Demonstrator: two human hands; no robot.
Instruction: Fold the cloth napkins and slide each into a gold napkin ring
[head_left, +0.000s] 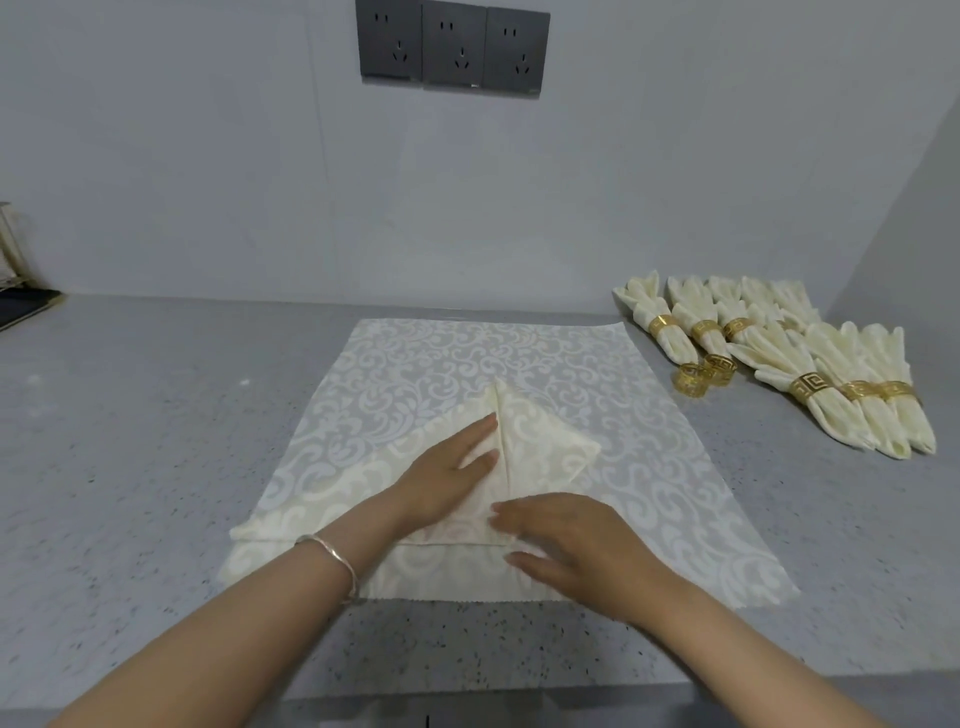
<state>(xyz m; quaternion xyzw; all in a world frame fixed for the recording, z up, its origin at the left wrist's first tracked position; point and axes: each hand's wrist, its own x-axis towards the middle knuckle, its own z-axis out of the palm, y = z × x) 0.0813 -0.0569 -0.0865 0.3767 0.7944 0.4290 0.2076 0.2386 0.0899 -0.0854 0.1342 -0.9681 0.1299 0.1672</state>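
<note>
A cream napkin (540, 441) with a scroll pattern lies partly folded on a patterned white placemat (457, 358) in the middle of the grey counter. Its right corner is folded to the centre; its left side still spreads out flat. My left hand (447, 467) presses flat on the napkin along the centre fold, fingers apart. My right hand (566, 540) rests flat on the napkin's lower right part. Two loose gold napkin rings (704, 374) stand to the right of the mat.
Several folded cream napkins in gold rings (810, 364) lie in rows at the right of the counter (130, 441). Three dark wall sockets (452, 47) sit above. A dark object (21, 306) is at the far left edge. The counter's front edge runs near the bottom.
</note>
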